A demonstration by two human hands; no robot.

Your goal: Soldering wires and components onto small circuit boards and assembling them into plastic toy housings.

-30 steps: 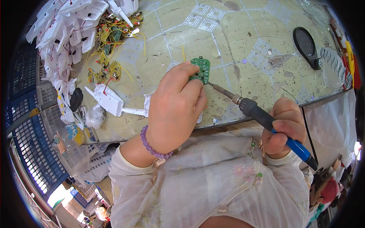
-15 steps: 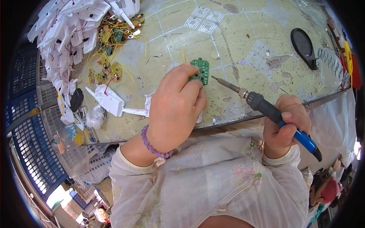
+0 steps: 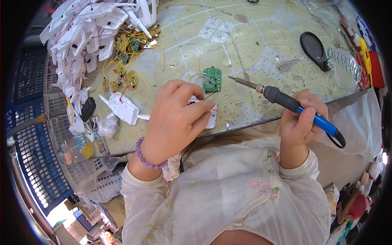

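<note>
The left hand (image 3: 175, 116) bends over a flat white plastic casing (image 3: 211, 119); whether its fingers pinch anything, I cannot tell. Best to steady the rounded-square green circuit board (image 3: 212, 80), lying just beyond them, and keep the blue-and-black pen-shaped soldering iron (image 3: 281, 100), clasped in the right hand (image 3: 301, 118), clear of skin. Since the earlier frame, the left hand has uncovered the board.

Cannot see most of the nearest white plastic casing (image 3: 212, 121) beneath the left grip (image 3: 173, 118), nor tell pinching from touching there. Cannot identify the tiny components (image 3: 212, 80) on the green circuit board (image 3: 218, 86). Lose part of the soldering iron (image 3: 281, 99) behind the right grip (image 3: 300, 122), and the rest of a black object (image 3: 253, 1) past the top edge.
</note>
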